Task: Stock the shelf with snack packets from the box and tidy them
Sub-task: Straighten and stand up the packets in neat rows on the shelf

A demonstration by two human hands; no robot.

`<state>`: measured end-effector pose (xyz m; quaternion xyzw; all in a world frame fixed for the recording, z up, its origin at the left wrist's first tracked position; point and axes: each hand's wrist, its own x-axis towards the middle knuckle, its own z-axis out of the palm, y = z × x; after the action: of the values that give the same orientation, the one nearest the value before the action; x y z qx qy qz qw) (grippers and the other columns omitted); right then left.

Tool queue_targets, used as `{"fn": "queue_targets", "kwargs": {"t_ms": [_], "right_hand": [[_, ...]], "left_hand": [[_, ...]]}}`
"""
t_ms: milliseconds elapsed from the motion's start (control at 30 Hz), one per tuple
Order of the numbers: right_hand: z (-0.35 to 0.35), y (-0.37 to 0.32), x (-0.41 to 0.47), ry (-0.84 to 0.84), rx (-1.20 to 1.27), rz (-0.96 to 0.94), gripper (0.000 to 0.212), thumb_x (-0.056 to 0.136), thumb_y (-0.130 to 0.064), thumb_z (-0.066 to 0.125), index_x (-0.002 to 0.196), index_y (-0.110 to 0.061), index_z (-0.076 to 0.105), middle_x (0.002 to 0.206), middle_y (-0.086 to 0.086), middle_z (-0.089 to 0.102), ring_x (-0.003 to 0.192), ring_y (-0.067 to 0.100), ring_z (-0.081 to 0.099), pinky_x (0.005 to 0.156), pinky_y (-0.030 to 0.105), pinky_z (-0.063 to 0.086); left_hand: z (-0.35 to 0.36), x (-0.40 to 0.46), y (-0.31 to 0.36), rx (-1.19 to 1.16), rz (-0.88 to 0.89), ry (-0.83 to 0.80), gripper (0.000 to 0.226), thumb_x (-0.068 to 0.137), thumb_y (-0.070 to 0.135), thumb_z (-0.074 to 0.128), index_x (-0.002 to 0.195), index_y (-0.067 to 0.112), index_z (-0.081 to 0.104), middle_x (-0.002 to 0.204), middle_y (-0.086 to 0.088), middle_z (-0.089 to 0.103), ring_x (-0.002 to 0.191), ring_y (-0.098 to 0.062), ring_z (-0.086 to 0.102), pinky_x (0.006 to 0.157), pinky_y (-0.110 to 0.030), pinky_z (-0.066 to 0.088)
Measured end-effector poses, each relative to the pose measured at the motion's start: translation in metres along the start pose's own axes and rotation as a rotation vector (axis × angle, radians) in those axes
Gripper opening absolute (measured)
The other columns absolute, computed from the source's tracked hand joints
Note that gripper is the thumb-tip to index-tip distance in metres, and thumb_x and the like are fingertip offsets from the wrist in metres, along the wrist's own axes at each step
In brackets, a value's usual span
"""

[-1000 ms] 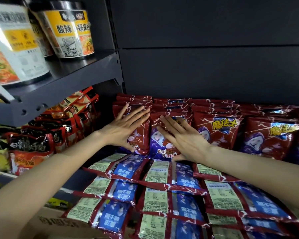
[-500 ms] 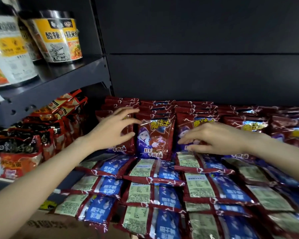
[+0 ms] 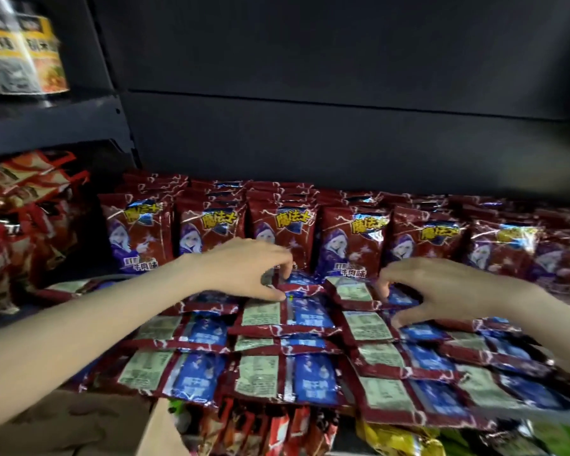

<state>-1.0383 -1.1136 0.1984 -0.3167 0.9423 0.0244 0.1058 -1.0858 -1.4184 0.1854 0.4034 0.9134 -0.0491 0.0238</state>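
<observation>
Fingers of the left hand [image 3: 244,274] and right hand [image 3: 441,291] curl onto flat-lying snack packets [image 3: 297,311] on the shelf [image 3: 89,268], pinching their back edges (probably to stand them against the upright row [image 3: 352,241]).

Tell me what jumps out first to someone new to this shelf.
Two bare hands, left hand and right hand, curl over flat-lying dark red foil snack packets at the middle. Behind stands a row of upright red packets with a purple-hooded figure. A yellow-labelled noodle cup sits upper left.
</observation>
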Motion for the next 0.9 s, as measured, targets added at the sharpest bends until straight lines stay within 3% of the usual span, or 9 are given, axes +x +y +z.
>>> {"fn": "queue_targets", "kwargs": {"t_ms": [233, 300, 367, 500, 600, 667, 767, 833, 900], "right_hand": [[-0.003, 0.020, 0.017, 0.376, -0.080, -0.002, 0.009, 0.097, -0.032, 0.048, 0.100, -0.024, 0.052, 0.082, -0.019, 0.057, 0.068, 0.001, 0.057, 0.057, 0.024, 0.040], [-0.009, 0.029, 0.035, 0.513, -0.039, 0.115, 0.014, 0.098, -0.027, 0.048, 0.106, -0.018, 0.054, 0.079, -0.001, 0.064, 0.071, 0.022, 0.063, 0.060, 0.029, 0.039], [-0.013, 0.033, 0.055, 0.572, 0.066, 0.228, 0.014, 0.098, -0.023, 0.048, 0.108, -0.017, 0.054, 0.080, 0.005, 0.064, 0.073, 0.027, 0.063, 0.063, 0.028, 0.036], [-0.009, 0.035, 0.086, 0.494, -0.061, 0.394, 0.017, 0.099, -0.017, 0.043, 0.115, -0.016, 0.044, 0.080, 0.006, 0.061, 0.068, 0.027, 0.057, 0.059, 0.030, 0.038], [0.001, 0.037, 0.091, 0.678, -0.262, 0.243, 0.025, 0.086, -0.007, 0.060, 0.109, -0.009, 0.052, 0.090, 0.009, 0.062, 0.078, 0.032, 0.062, 0.056, 0.035, 0.047], [0.008, 0.036, 0.089, 0.805, -0.343, 0.138, 0.032, 0.076, -0.014, 0.073, 0.105, -0.010, 0.060, 0.102, 0.012, 0.061, 0.092, 0.033, 0.061, 0.069, 0.041, 0.054], [0.020, 0.029, 0.087, 0.596, -0.366, 0.140, 0.068, 0.074, -0.046, 0.073, 0.133, -0.021, 0.051, 0.143, 0.013, 0.042, 0.130, 0.036, 0.040, 0.101, 0.054, 0.039], [0.027, 0.027, 0.089, 0.397, -0.397, 0.187, 0.096, 0.074, -0.062, 0.064, 0.150, -0.026, 0.017, 0.159, 0.014, 0.004, 0.145, 0.036, 0.005, 0.113, 0.061, 0.016], [0.034, 0.027, 0.095, 0.304, -0.463, 0.230, 0.108, 0.076, -0.069, 0.056, 0.148, -0.029, -0.013, 0.155, 0.011, -0.025, 0.142, 0.035, -0.021, 0.112, 0.063, -0.001]], "left_hand": [[0.004, 0.022, -0.015, 0.141, -0.052, 0.240, 0.035, 0.101, 0.037, 0.030, 0.130, 0.024, 0.046, 0.110, 0.004, 0.066, 0.084, -0.012, 0.065, 0.072, -0.033, 0.055], [-0.001, 0.036, -0.033, 0.065, -0.095, 0.250, 0.037, 0.101, 0.034, 0.036, 0.133, 0.019, 0.047, 0.119, -0.001, 0.063, 0.098, -0.017, 0.064, 0.085, -0.037, 0.053], [0.001, 0.049, -0.046, 0.018, -0.099, 0.327, 0.037, 0.099, 0.031, 0.042, 0.130, 0.013, 0.053, 0.125, -0.005, 0.060, 0.112, -0.024, 0.057, 0.099, -0.037, 0.045], [0.021, 0.065, -0.049, 0.129, -0.140, 0.566, 0.038, 0.092, 0.029, 0.047, 0.126, 0.012, 0.053, 0.122, -0.008, 0.056, 0.108, -0.028, 0.056, 0.095, -0.043, 0.045], [0.025, 0.064, -0.043, 0.187, -0.054, 0.619, 0.048, 0.088, 0.037, 0.052, 0.132, 0.019, 0.045, 0.136, -0.006, 0.046, 0.123, -0.026, 0.046, 0.107, -0.046, 0.032], [0.029, 0.061, -0.043, 0.242, 0.003, 0.460, 0.070, 0.082, 0.061, 0.045, 0.142, 0.027, 0.033, 0.153, -0.005, 0.024, 0.141, -0.024, 0.020, 0.115, -0.050, 0.010], [0.045, 0.061, -0.045, 0.353, -0.067, 0.203, 0.110, 0.068, 0.084, 0.039, 0.148, 0.030, -0.014, 0.153, -0.004, -0.029, 0.140, -0.023, -0.027, 0.109, -0.060, -0.014], [0.055, 0.062, -0.047, 0.389, -0.090, 0.186, 0.122, 0.066, 0.084, 0.048, 0.144, 0.026, -0.026, 0.148, -0.004, -0.039, 0.137, -0.024, -0.034, 0.106, -0.065, -0.015], [0.059, 0.064, -0.049, 0.392, -0.106, 0.207, 0.127, 0.065, 0.081, 0.053, 0.144, 0.025, -0.028, 0.148, -0.005, -0.039, 0.136, -0.026, -0.034, 0.104, -0.069, -0.012]]}}
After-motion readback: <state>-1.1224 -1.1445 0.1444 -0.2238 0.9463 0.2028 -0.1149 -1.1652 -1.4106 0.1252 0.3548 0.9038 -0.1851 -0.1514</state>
